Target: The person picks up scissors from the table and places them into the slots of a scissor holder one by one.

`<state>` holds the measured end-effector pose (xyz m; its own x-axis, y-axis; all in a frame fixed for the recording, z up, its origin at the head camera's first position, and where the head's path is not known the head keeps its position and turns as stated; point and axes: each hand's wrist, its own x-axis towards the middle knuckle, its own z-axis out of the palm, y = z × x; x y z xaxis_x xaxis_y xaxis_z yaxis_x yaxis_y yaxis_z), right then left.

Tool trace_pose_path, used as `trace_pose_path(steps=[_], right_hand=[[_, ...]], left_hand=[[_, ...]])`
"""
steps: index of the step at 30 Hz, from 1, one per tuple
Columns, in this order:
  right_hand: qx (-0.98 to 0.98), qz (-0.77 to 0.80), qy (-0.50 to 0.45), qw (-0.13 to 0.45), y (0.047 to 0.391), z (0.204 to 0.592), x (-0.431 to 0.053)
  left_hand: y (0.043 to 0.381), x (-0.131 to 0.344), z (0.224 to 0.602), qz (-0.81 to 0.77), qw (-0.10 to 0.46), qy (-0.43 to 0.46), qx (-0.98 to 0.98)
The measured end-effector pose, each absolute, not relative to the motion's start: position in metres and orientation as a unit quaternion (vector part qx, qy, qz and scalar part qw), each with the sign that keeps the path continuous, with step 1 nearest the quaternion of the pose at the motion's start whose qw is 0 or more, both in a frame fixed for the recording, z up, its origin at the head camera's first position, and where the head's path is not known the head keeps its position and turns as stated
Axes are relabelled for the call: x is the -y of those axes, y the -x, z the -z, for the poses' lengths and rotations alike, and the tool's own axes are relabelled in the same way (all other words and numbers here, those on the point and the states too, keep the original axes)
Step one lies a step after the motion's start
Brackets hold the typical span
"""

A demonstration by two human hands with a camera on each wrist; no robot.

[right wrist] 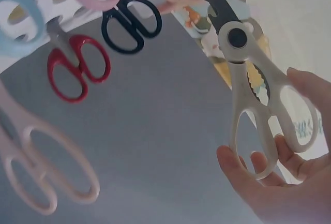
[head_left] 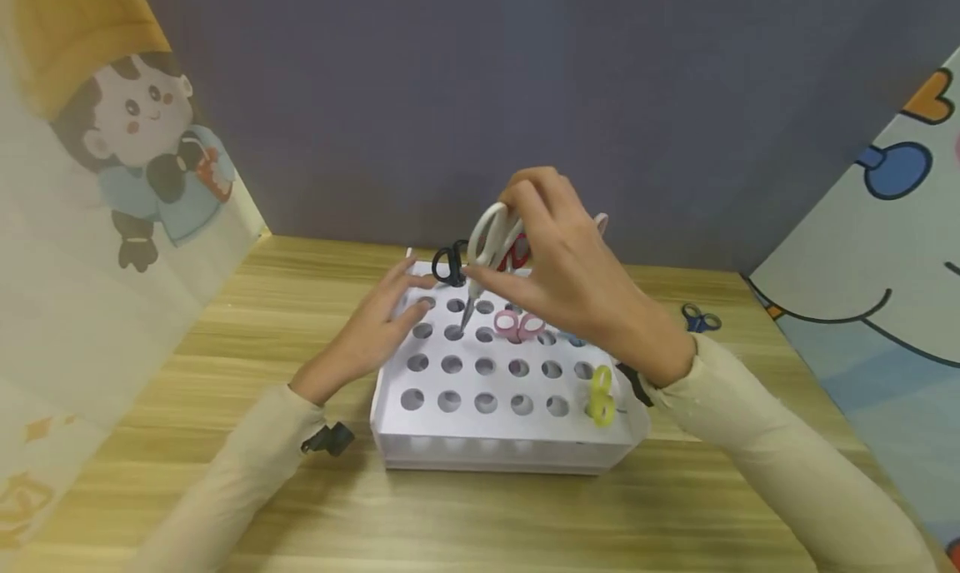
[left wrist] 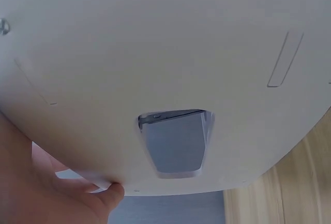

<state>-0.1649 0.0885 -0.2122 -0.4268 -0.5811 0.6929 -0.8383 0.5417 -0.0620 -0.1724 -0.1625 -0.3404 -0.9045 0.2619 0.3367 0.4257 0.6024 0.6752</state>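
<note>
In the head view my right hand (head_left: 566,256) grips white kitchen scissors (head_left: 491,236) by their handles. Their blades point down, with the tip at a hole in the white rack (head_left: 502,426); whether it has entered cannot be told. The right wrist view shows fingers around the handle loops of these scissors (right wrist: 261,100). My left hand (head_left: 367,323) rests on the rack's left edge, fingers extended. Black-handled scissors (head_left: 456,278) and red-handled scissors (right wrist: 77,69) stand at the rack's back. Pink-handled scissors (head_left: 517,327) stand in a middle hole.
Yellow scissors (head_left: 602,398) stand at the rack's front right. Pale pink scissors (right wrist: 57,154) and light blue scissors (right wrist: 23,14) also stand about the rack. Dark blue scissors (head_left: 701,319) lie on the wooden table (head_left: 480,523) to the right. A grey panel (head_left: 420,98) rises behind.
</note>
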Motion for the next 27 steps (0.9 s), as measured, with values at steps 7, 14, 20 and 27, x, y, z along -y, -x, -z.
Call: trace_pose_path(steps=[7,14,20,27], right_hand=[[0.832,-0.179,-0.444,0.279,0.174,0.221,-0.072],[0.885,-0.041,-0.446,0.126,0.175,0.234,-0.060],[0.881,-0.014,-0.458,0.115,0.172,0.231,-0.053],[0.878,-0.095,-0.465,0.058,0.176,0.226,-0.047]], left_hand=[[0.175,0.156,0.341,0.407,0.108,0.199,0.885],[0.173,0.156,0.341,0.420,0.110,0.190,0.881],[0.173,0.158,0.343,0.418,0.121,0.198,0.878],[0.174,0.161,0.346,0.421,0.112,0.194,0.879]])
